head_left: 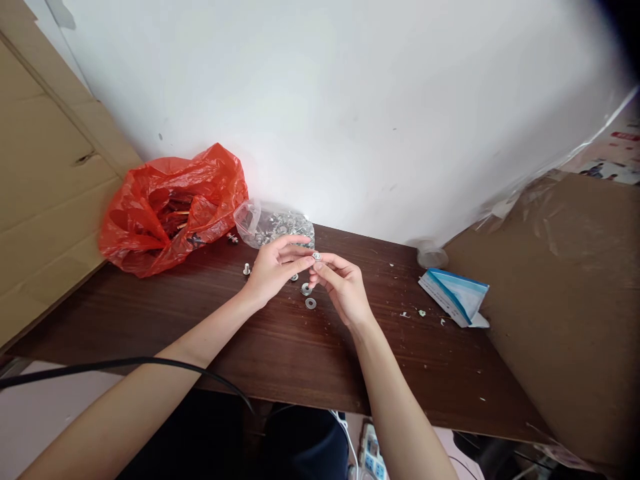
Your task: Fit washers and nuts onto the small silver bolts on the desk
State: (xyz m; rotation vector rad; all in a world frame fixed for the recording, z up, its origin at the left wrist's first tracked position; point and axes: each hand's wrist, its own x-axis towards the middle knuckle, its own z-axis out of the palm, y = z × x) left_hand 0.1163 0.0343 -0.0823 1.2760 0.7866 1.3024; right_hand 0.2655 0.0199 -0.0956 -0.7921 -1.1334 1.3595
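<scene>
My left hand (276, 267) and my right hand (339, 285) meet above the dark wooden table (280, 347). Their fingertips pinch one small metal part (316, 255) between them; how it is built is too small to tell. Two flat metal washers (308, 296) lie on the table just under the hands. A short bolt (246, 269) stands on the table left of my left hand. Right behind the hands lies a clear plastic bag (273, 223) full of small silver hardware.
A red plastic bag (170, 207) with dark parts sits at the back left by a cardboard panel (45, 187). A blue-and-white packet (455, 295) lies to the right, near a cardboard box (565, 300). A black cable (125, 364) crosses the table's front edge.
</scene>
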